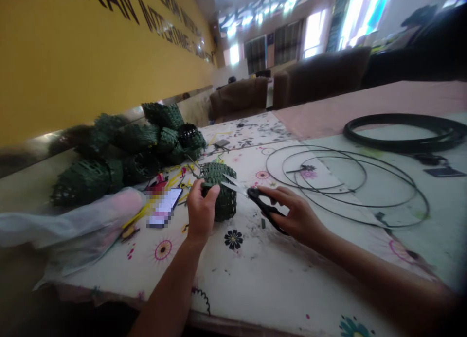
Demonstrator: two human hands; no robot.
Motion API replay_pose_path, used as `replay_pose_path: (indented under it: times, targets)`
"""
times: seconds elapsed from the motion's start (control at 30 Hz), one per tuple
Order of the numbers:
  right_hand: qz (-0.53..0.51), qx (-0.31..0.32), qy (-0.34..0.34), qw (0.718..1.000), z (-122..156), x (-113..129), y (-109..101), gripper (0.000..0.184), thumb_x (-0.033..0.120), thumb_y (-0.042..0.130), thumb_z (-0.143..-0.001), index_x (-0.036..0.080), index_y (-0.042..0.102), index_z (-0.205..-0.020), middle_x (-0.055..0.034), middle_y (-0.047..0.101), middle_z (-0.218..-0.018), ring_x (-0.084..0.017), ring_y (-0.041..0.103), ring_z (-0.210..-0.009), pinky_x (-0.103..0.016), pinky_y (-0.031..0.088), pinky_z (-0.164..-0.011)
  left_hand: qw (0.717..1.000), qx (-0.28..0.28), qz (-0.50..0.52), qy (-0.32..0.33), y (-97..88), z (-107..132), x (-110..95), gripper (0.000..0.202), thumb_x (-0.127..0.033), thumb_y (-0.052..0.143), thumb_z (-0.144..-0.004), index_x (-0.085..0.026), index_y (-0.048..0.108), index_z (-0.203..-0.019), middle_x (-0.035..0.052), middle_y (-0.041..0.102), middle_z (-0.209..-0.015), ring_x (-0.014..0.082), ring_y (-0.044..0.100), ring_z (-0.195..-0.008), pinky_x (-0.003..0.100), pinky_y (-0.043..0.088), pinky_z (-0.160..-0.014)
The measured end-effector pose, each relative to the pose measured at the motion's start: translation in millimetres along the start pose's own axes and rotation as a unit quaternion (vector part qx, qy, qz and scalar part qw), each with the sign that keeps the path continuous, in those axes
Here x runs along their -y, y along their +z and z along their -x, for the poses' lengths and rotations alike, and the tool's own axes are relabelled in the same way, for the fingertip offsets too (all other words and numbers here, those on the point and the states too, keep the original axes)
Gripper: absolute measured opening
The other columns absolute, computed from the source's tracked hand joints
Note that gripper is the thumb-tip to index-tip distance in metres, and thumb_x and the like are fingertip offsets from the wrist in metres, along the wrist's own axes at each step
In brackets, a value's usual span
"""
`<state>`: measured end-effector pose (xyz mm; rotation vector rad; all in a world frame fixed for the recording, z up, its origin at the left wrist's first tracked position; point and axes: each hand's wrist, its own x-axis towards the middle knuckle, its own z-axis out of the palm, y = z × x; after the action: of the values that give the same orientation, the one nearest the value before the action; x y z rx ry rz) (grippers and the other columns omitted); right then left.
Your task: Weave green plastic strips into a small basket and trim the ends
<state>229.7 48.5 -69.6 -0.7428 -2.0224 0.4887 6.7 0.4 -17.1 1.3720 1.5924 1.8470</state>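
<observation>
gripping barrel-shaped green woven basket (226,206) in left hand (202,208), black-handled metal scissors (253,194) in right hand (294,213)—angle blades (241,188) off thumb (212,193)!

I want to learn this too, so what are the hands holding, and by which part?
The right hand holds the scissors by their black handles; the left hand grips the woven green basket at its left side.
</observation>
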Motion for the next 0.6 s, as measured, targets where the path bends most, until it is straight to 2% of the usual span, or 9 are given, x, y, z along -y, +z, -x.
replay_pose_path:
  times: [0.2,0.43,0.6]
  targets:
    - [0.011,-0.001,-0.007,1.000,-3.2,3.7,-5.1,0.055,0.009,0.058,-0.078,0.018,0.061,-0.133,-0.0091,0.066,-0.094,-0.023,0.062,-0.086,-0.037,0.052,-0.076,0.998,-0.010,0.043,0.041,-2.7,1.0,-9.9,0.036,-0.041,0.059,-0.089,-0.020,0.044,-0.063,-0.0008,0.042,-0.068,0.0147,0.043,-0.068,0.026,0.040,-0.069]
    - [0.012,-0.012,-0.011,1.000,-3.4,2.7,-5.8,0.054,0.010,0.058,-0.079,0.019,0.061,-0.132,-0.0089,0.066,-0.095,-0.022,0.061,-0.085,-0.036,0.051,-0.076,0.990,0.006,0.141,-0.030,-1.2,-4.2,3.2,0.034,-0.050,0.067,-0.083,-0.018,0.058,-0.075,-0.0014,0.048,-0.069,0.0131,0.046,-0.065,0.025,0.041,-0.065]
    - [0.043,-0.021,-0.045,0.998,-3.7,4.6,-9.7,0.052,0.010,0.057,-0.080,0.017,0.061,-0.132,-0.0107,0.065,-0.097,-0.023,0.061,-0.087,-0.038,0.051,-0.077,0.987,0.009,0.156,-0.047,-3.0,-5.3,8.3,0.032,-0.047,0.069,-0.082,-0.017,0.060,-0.078,-0.0013,0.052,-0.072,0.0112,0.045,-0.064,0.023,0.038,-0.060]
